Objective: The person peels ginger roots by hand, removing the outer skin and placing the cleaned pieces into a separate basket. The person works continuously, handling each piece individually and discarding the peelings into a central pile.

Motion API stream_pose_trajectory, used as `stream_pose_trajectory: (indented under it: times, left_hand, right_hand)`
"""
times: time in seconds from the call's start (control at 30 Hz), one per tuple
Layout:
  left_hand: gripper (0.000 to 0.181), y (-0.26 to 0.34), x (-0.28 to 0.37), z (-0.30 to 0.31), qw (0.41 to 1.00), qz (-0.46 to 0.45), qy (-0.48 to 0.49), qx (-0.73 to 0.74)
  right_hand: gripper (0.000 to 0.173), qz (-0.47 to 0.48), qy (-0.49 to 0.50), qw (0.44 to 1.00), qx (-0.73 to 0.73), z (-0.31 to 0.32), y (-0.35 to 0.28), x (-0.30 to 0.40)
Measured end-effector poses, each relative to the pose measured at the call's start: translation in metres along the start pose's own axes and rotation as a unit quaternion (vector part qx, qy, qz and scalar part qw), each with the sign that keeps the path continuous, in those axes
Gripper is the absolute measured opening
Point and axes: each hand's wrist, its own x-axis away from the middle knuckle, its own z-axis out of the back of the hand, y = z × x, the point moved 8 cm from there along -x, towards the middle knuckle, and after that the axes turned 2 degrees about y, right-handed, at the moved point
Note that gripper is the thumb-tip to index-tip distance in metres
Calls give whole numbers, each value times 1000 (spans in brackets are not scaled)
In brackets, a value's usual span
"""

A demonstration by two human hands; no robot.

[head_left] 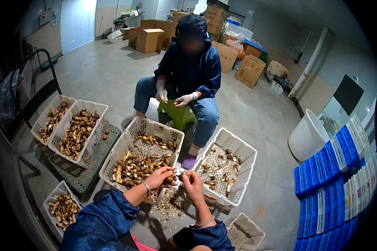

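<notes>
My left hand [158, 178] is closed around a brown mushroom [171, 179] near the front corner of a white plastic crate [110, 161]. Close beside it, my right hand [192, 185] pinches something small at the fingertips, too small to identify. Many brown, thick-stemmed mushrooms [135, 168] fill the near part of that crate, with others along its far side. To the right, a second white crate [249, 163] holds a few scattered mushrooms [229, 157]. Pale and dark trimmings [169, 200] lie in a heap on the floor beneath my hands.
A person [188, 62] in white gloves sits opposite on a green stool [177, 116], holding a mushroom. Full mushroom crates [94, 138] stand on a green pallet [108, 138] at left. A small crate [246, 232] is near right; stacked blue crates [320, 197] stand farther right.
</notes>
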Motion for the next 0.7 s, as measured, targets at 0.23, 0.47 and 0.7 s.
stream_pose_trajectory:
  times: [0.23, 0.47, 0.7]
  left_hand:
    - [49, 8, -1, -3, 993, -86, -16, -83]
    - [47, 4, -4, -2, 987, -114, 3, -112]
    - [43, 0, -6, 0, 990, -100, 0, -99]
  right_hand:
    - [12, 74, 0, 996, 51, -3, -1, -1]
    - [13, -17, 36, 997, -59, 1, 20, -3]
    - [14, 42, 14, 998, 39, -4, 0, 0]
